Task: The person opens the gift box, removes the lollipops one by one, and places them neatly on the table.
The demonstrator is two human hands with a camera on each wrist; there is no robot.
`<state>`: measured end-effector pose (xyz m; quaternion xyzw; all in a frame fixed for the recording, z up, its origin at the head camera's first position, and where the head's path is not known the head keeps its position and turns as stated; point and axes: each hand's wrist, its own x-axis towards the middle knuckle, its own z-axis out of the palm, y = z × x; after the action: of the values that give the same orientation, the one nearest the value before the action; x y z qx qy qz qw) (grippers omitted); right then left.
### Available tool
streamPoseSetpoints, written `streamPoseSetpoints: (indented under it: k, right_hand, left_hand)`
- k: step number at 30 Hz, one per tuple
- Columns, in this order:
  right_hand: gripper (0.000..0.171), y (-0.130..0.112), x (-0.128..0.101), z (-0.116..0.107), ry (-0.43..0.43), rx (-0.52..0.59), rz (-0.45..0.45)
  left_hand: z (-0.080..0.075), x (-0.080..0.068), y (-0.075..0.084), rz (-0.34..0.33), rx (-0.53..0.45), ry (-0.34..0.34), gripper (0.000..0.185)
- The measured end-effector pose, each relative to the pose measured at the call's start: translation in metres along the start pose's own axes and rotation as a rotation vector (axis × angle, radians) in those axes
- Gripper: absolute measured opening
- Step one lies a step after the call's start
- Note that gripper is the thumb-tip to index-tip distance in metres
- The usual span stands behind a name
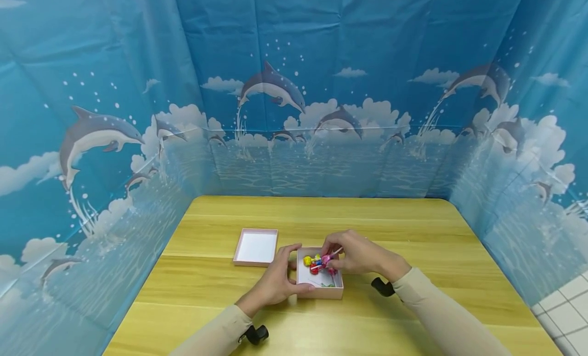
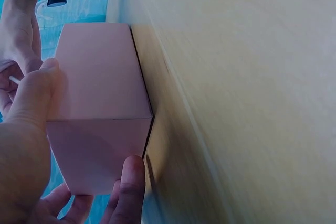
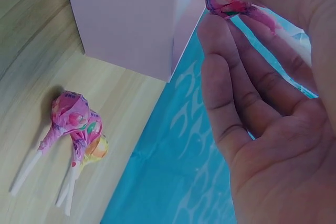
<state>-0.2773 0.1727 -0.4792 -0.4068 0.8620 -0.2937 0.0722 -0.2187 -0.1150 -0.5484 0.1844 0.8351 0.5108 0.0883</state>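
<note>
open pink box (image 1: 320,288) sits mid-desk nr front edge, upright; pink-wrapped lollipop (image 1: 327,259) tilted above its candies.

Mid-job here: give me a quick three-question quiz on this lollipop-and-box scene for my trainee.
1. True or false: the left hand grips the pink box.
2. What does the right hand pinch? A) the box lid B) a pink lollipop C) nothing
3. On which side of the box does the lid lie in the head view?

Key:
1. True; thumb and fingers grip its walls.
2. B, the pink lollipop, over the box.
3. The left side, open side up on the table.
</note>
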Motion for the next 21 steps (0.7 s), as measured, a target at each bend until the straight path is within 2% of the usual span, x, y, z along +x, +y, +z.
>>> streamPoseSetpoints:
  k: [5, 12, 16, 21]
  right_hand:
    - [0.013, 0.003, 0.000, -0.002, 0.015, -0.004, 0.005]
    - [0.025, 0.007, -0.003, -0.007, 0.052, -0.070, -0.039]
    - [0.020, 0.010, -0.007, -0.006, 0.069, -0.108, -0.055]
    - [0.019, 0.014, -0.009, -0.006, 0.080, -0.105, -0.056]
  left_hand:
    - [-0.001, 0.002, -0.001, -0.015, 0.006, -0.002, 0.112]
    - [-0.002, 0.006, -0.003, -0.023, 0.019, -0.002, 0.112]
    - [-0.002, 0.006, -0.002, -0.031, 0.022, -0.006, 0.112]
    - [-0.002, 0.003, -0.003, -0.032, 0.032, -0.009, 0.112]
